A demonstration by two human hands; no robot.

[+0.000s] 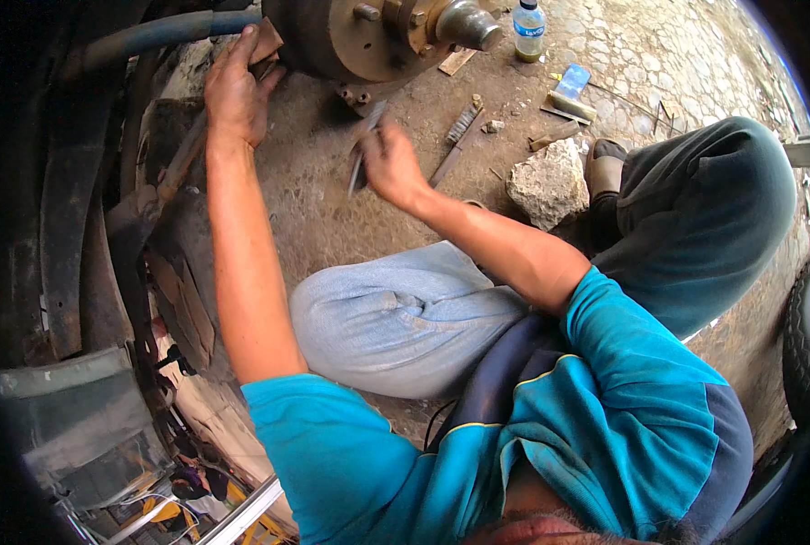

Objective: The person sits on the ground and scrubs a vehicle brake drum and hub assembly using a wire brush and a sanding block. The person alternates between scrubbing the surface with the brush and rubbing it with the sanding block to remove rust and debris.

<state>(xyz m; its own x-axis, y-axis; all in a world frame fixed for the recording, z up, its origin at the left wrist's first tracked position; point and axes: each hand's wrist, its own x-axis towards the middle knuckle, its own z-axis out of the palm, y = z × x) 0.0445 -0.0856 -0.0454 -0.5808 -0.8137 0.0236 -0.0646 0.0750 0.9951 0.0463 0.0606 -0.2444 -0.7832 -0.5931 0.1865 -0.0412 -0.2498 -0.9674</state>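
At the upper left, my left hand (234,102) is raised beside a rusty wheel hub or brake drum (350,41). Its fingers close around a small flat brown piece (266,42); I cannot tell whether that is sandpaper or lining. My right hand (390,160), blurred by motion, is below the drum and grips a thin flat metal tool (356,174) whose exact kind the blur hides. To the right of this hand, a wire brush (465,122) lies on the ground by a long dark metal bar (454,155).
A rough stone block (549,184) sits near my sandalled foot (606,167). Farther off stand a plastic bottle (529,34) and a blue flat piece (572,82). Dark vehicle frame parts (71,204) line the left side, below a blue hose (173,33). A tyre (803,340) is at far right.
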